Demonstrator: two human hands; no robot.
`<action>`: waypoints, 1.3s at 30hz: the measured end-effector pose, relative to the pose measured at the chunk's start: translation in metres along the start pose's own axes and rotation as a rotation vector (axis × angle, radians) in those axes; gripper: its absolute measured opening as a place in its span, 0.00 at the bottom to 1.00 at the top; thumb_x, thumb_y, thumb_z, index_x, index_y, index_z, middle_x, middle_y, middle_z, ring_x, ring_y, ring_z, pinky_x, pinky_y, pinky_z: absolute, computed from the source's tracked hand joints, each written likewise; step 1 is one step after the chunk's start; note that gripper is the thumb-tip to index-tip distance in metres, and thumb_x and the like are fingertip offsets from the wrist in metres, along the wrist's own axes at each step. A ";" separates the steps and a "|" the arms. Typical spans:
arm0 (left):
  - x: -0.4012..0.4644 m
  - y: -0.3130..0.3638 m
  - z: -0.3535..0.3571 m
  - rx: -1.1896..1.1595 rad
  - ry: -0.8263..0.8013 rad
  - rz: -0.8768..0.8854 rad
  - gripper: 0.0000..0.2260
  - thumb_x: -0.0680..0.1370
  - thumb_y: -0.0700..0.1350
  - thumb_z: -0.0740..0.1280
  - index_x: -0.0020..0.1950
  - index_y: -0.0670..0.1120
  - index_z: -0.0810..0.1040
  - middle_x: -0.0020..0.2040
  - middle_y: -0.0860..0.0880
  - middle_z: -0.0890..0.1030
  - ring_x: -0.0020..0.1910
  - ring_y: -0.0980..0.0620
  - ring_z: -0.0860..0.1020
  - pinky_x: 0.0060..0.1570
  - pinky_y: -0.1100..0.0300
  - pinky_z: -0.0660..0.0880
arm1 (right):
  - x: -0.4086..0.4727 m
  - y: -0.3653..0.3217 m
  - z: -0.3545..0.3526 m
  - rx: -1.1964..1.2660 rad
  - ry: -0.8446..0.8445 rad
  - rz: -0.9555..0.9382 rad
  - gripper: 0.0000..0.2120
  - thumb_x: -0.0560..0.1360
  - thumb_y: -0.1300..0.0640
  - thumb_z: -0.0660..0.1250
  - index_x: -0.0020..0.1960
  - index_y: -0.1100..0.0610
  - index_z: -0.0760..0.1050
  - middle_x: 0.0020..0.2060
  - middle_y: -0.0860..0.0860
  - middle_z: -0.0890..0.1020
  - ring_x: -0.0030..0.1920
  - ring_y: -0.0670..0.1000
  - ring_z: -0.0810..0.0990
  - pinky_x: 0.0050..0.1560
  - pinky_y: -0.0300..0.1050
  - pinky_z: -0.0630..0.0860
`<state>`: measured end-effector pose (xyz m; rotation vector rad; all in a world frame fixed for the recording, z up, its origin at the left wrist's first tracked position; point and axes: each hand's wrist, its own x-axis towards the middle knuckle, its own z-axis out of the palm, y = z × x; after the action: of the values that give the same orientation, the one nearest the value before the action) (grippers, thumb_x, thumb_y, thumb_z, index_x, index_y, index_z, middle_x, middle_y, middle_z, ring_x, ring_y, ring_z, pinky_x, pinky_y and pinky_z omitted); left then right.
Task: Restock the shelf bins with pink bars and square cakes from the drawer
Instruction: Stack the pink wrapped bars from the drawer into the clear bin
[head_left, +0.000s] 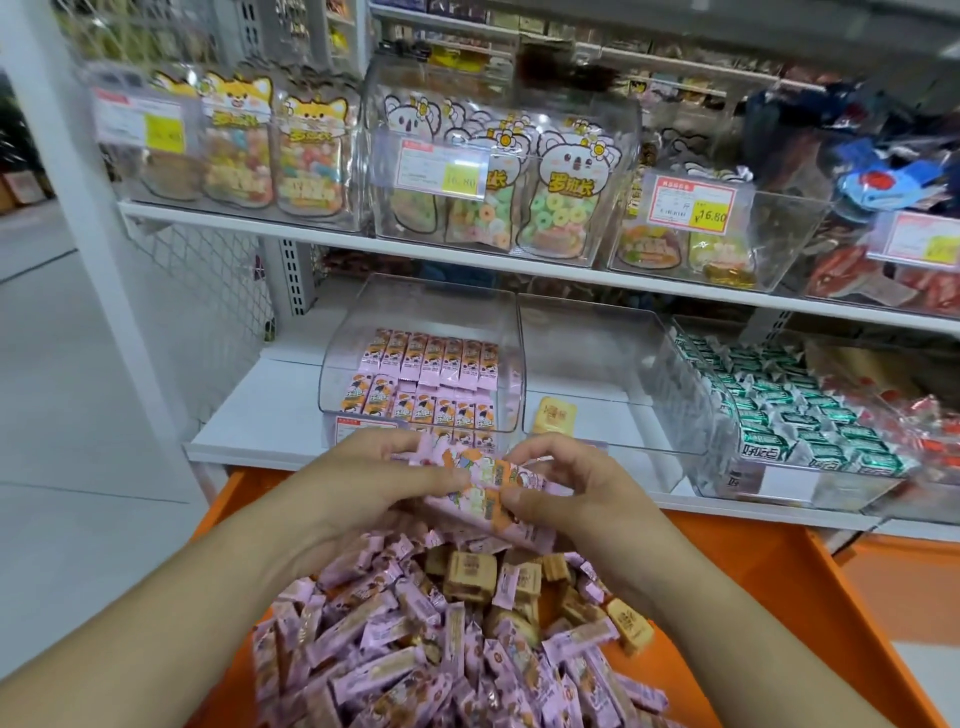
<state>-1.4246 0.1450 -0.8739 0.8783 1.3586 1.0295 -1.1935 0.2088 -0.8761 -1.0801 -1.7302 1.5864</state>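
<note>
Hands: my left hand (363, 475) and right hand (566, 483) are curled from either side round a small bundle of pink plastic-wrapped snack bars (483, 488), thumbs and fingertips pinching the wrappers; I hold it above the drawer's far edge.

Bundle: I count several bars lying crosswise and slightly fanned, ends uneven; I cannot tell the exact number.

Drawer: the orange pull-out drawer (810, 587) below my wrists holds a loose heap of the same pink bars (395, 660), with tan square wrapped cakes (470, 569) mixed into the middle.

Target bin: the clear plastic shelf bin (421, 364) just beyond my hands already has neat rows of pink bars standing side by side, with room left near its front.

Neighbour bin: the clear bin to its right (587, 374) has only one yellow square cake (556, 415) at the front; I judge that is where the cakes go.

Doing it well: I would square the bar ends between my palms first, keep the printed faces forward, then lower the bundle as one block into the front row, so nothing slides crooked.

Risk: a loose pinch could spill bars back into the heap.
</note>
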 end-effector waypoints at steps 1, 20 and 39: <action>0.001 -0.002 0.002 -0.045 0.058 0.011 0.32 0.63 0.48 0.84 0.64 0.43 0.80 0.47 0.38 0.87 0.42 0.38 0.84 0.36 0.55 0.79 | 0.000 0.003 0.005 0.061 0.014 0.011 0.13 0.74 0.59 0.79 0.56 0.54 0.80 0.58 0.63 0.81 0.39 0.63 0.86 0.44 0.61 0.85; 0.010 -0.012 0.013 -0.035 0.180 0.076 0.09 0.73 0.42 0.80 0.45 0.51 0.81 0.38 0.51 0.87 0.36 0.55 0.84 0.38 0.57 0.79 | 0.006 0.008 0.037 -0.014 0.080 -0.029 0.16 0.75 0.62 0.78 0.51 0.63 0.71 0.41 0.62 0.76 0.38 0.62 0.80 0.32 0.34 0.76; 0.027 0.005 -0.032 0.215 0.074 0.179 0.12 0.77 0.43 0.76 0.60 0.49 0.85 0.50 0.53 0.88 0.50 0.57 0.86 0.57 0.59 0.81 | 0.076 -0.020 0.048 -0.200 0.107 -0.062 0.22 0.72 0.45 0.80 0.60 0.34 0.74 0.59 0.50 0.80 0.40 0.53 0.82 0.38 0.49 0.77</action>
<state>-1.4581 0.1694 -0.8802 1.1475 1.4934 1.0740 -1.2777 0.2475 -0.8733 -1.1715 -1.8600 1.3159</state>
